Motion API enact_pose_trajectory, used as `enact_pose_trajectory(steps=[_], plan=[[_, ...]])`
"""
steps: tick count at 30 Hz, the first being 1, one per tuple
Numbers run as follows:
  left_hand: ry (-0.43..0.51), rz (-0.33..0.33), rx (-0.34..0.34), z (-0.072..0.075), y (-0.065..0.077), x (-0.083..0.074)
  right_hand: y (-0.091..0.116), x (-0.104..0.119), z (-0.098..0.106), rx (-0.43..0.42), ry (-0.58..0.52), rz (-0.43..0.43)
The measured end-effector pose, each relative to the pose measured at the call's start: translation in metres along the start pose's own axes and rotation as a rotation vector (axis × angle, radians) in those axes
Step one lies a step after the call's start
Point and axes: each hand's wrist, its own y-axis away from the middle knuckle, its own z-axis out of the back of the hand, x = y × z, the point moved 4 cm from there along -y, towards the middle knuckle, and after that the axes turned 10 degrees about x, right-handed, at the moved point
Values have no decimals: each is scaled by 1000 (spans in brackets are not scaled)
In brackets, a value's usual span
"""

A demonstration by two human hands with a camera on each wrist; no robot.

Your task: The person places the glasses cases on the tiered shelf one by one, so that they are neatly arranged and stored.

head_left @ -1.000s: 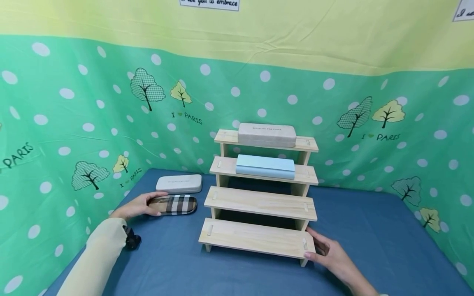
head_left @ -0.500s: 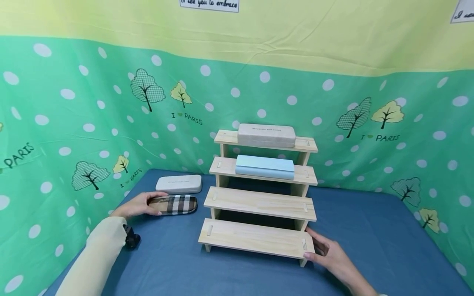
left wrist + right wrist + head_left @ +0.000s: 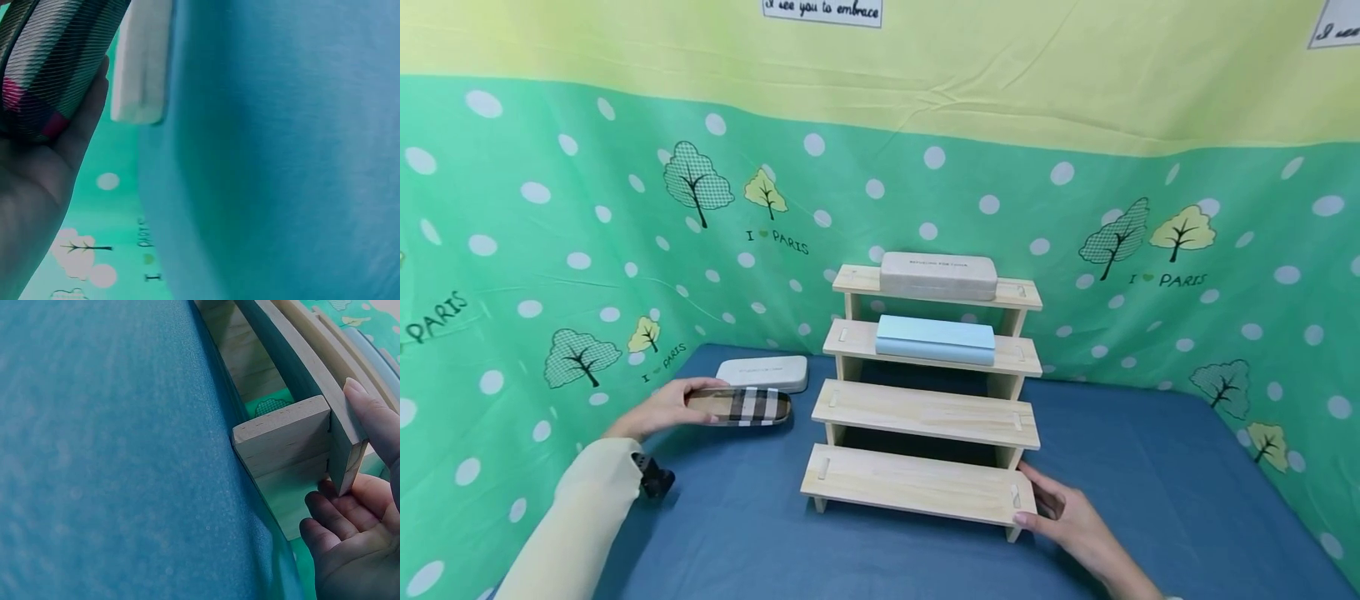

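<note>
My left hand point(image 3: 658, 408) grips the left end of a plaid glasses case point(image 3: 748, 406) in brown, black and white. The case is a little above the blue cloth, in front of a white glasses case point(image 3: 763, 372). In the left wrist view, the plaid glasses case point(image 3: 59, 69) lies against the palm, its far end cut off. At the right end of a four-tier wooden display stand point(image 3: 917, 485), my right hand point(image 3: 1075, 525) holds the lowest board, thumb on its top. The right wrist view shows that thumb point(image 3: 372, 419) over the board, the other fingers curled below.
On the stand's top tier lies a grey glasses case point(image 3: 937, 277), and on the tier below it a light blue glasses case point(image 3: 934, 340). Both lower tiers show bare wood. A green and yellow patterned curtain point(image 3: 880, 158) hangs close behind and to the left.
My left hand has lifted the plaid glasses case slightly off the cloth and shifted it a bit left. The right hand keeps its hold on the stand.
</note>
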Motion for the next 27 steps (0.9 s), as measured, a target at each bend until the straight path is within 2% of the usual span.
enact_pose_trajectory(steps=[4,9,15,20,27], plan=[[26,-27,-26,7,4,-13,0,-1,0,-7,-5,-7],[10,-52,-44,14,8,-34,-1,-1,0,-9,-5,-10],[18,-141,-53,19,12,-59,1,-1,0,0,2,-4],[20,-232,-23,16,16,-83,1,1,1,7,4,18],[65,-303,41,4,15,-110,0,-2,0,10,-17,5]])
